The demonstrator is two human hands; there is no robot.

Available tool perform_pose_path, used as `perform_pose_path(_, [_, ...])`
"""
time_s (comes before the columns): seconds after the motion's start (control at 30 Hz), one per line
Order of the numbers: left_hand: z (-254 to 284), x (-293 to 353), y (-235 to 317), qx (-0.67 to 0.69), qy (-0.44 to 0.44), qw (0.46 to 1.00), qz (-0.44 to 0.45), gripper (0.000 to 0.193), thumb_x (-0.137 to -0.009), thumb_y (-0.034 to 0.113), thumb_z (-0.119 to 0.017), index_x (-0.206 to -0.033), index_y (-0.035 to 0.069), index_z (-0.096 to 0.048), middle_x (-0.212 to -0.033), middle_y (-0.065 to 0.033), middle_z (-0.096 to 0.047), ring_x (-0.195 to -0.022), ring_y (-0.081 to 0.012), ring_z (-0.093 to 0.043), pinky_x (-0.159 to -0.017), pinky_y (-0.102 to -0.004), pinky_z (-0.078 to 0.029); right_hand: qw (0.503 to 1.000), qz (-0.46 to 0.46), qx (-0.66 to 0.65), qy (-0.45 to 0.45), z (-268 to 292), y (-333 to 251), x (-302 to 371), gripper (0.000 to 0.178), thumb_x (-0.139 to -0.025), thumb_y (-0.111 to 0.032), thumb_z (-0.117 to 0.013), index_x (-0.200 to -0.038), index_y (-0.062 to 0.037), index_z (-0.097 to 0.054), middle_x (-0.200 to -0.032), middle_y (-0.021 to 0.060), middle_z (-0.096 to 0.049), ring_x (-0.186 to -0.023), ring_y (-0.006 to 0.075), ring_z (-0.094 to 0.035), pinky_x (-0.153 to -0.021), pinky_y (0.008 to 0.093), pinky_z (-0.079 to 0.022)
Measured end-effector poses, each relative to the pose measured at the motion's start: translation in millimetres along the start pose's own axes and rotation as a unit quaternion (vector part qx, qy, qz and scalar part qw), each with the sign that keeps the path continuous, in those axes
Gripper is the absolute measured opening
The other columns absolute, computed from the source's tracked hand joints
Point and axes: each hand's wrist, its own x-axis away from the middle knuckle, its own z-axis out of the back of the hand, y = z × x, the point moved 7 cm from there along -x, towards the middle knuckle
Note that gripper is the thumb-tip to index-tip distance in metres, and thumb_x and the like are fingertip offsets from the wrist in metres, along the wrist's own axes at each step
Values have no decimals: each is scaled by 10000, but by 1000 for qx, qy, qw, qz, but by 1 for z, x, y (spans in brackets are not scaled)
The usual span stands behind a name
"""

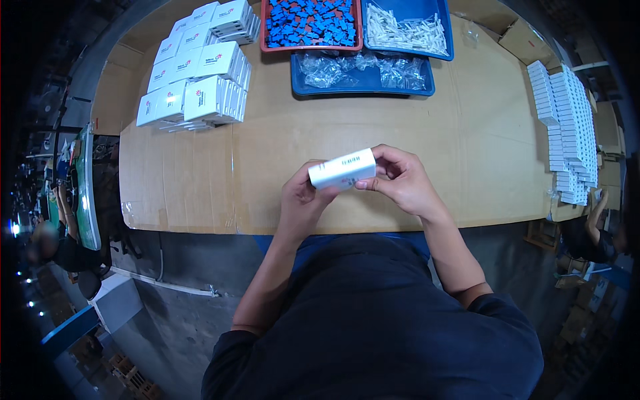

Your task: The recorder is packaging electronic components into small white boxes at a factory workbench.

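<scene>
A small white box with dark print on its side is held up over the near part of the table, tilted so its right end is higher. My left hand grips its left end, fingers mostly behind it. At the right end my right hand pinches it, thumb on the near face and fingers behind. Both hands are closed on the one box. Whether it is sealed at the ends cannot be made out.
Cardboard covers the table. Stacked white boxes stand at the back left, more box stacks at the far right. At the back are a red tray of blue pieces, a blue tray of white pieces, and another blue tray with clear bags.
</scene>
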Motion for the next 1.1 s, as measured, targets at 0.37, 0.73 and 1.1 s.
perform_pose_path(0.37, [5,-2,-15,154,13,975,159,366,-1075,188,-616,-1351,-43,-548,-1201,-108,-702,-1075,-116,-685,-912,-263,-553,989,37,-135,45,11,-8,-14,415,-1069,-115,-599,-1469,-14,-550,-1327,90,-676,-1189,176,-657,-1009,313,-523])
perform_pose_path(0.73, [-6,-3,4,-27,49,997,-47,343,-977,14,-727,-1289,-58,-605,-1236,-116,-656,-1150,-164,-651,-981,-288,-540,982,184,46,10,-12,-3,-1,280,-934,-101,-794,-1186,-1,-723,-1050,58,-708,-974,150,-671,-870,298,-541])
perform_pose_path(1.1, [-11,4,19,-40,74,992,-99,277,-943,12,-766,-1193,-63,-673,-1183,-79,-642,-1105,-154,-657,-949,-282,-551,979,191,64,21,-14,-7,6,354,-908,-68,-804,-1238,-7,-693,-1081,82,-685,-991,167,-670,-847,291,-552])
